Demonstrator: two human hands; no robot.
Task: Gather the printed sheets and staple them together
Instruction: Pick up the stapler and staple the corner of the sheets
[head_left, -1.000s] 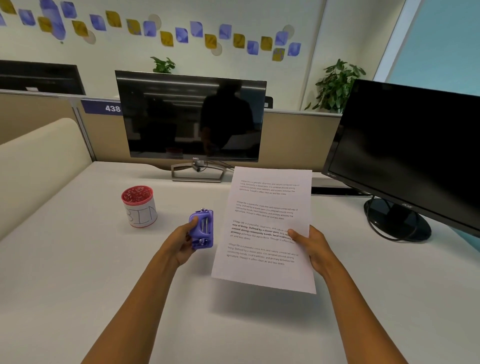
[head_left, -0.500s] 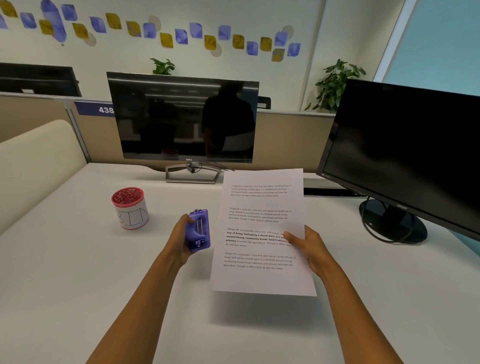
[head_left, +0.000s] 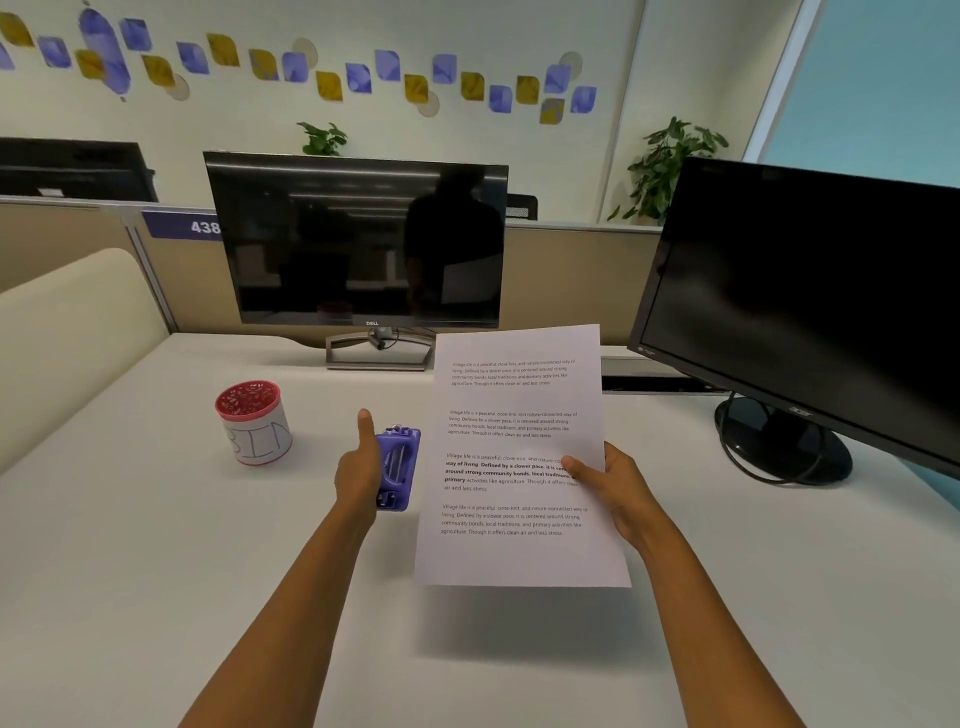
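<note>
The printed sheets (head_left: 511, 556), white with several paragraphs of text, hang above the desk in the middle of the view. My right hand (head_left: 618, 493) pinches them at their right edge, thumb on the front. A small purple stapler (head_left: 397, 467) sits in my left hand (head_left: 358, 467), just left of the sheets. The fingers wrap behind the stapler and the thumb points up. A narrow gap separates the stapler from the paper's left edge. How many sheets are in the stack cannot be told.
A red-rimmed cup marked "BIN" (head_left: 257, 423) stands on the white desk (head_left: 156, 571) to the left. A Dell monitor (head_left: 358, 244) stands behind, and a second black monitor (head_left: 810, 301) with its round base (head_left: 784, 447) is at the right.
My left hand has turned the stapler more edge-on and raised its thumb. The stapler has drawn closer to the sheets' left edge. The right hand keeps its hold on the paper.
</note>
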